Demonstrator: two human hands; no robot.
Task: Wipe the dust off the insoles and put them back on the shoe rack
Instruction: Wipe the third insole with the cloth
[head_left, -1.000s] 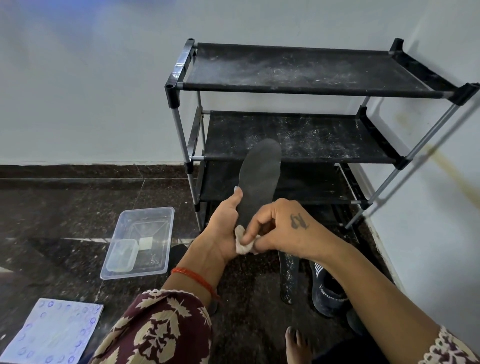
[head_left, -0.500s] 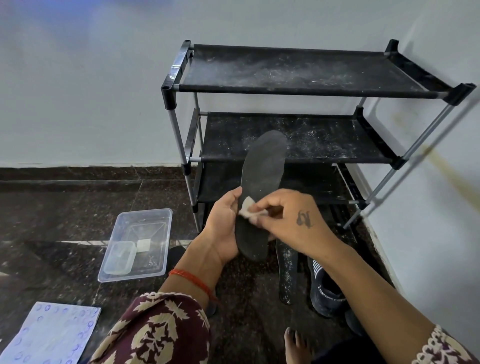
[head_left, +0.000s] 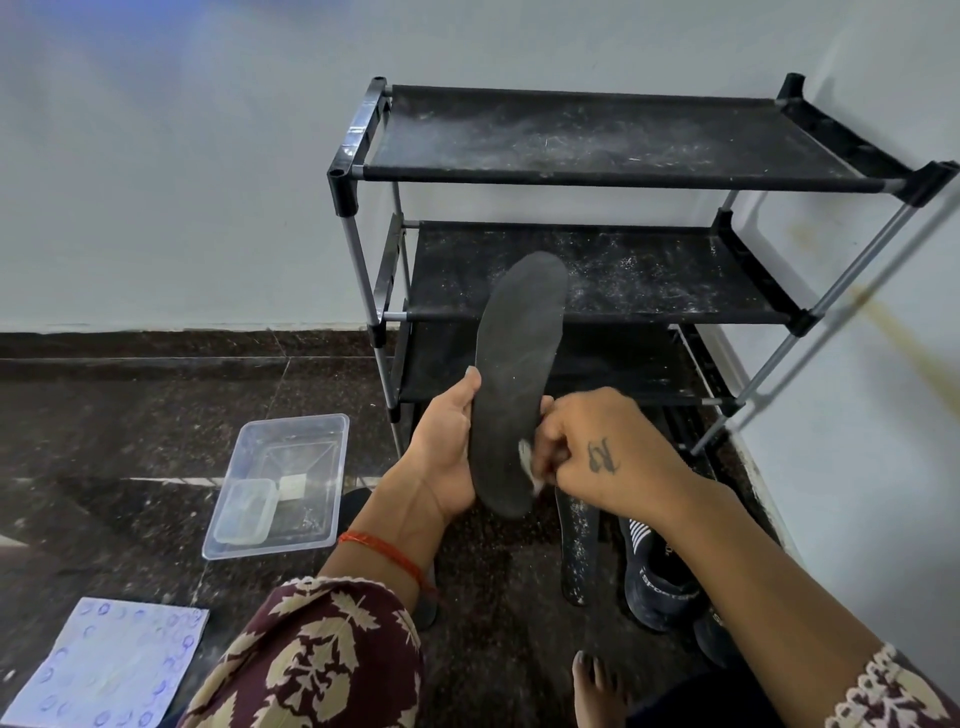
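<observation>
- Since half a second ago, the right hand (head_left: 597, 457) with the small white cloth (head_left: 527, 460) has moved from the middle of the insole (head_left: 514, 384) down to its lower right edge.
- The left hand (head_left: 447, 452) grips the left edge of the insole, thumb on the front, and holds it almost upright in front of the shoe rack (head_left: 623, 270).
- The right hand pinches the cloth against the insole.
- All three black shelves of the rack look dusty.
- A second insole (head_left: 579, 545) lies on the dark floor (head_left: 130, 426), just beside a dark shoe (head_left: 657, 577).
- A clear plastic tub (head_left: 280, 483) stands on the floor to the left; a patterned sheet (head_left: 104, 670) lies nearer.
</observation>
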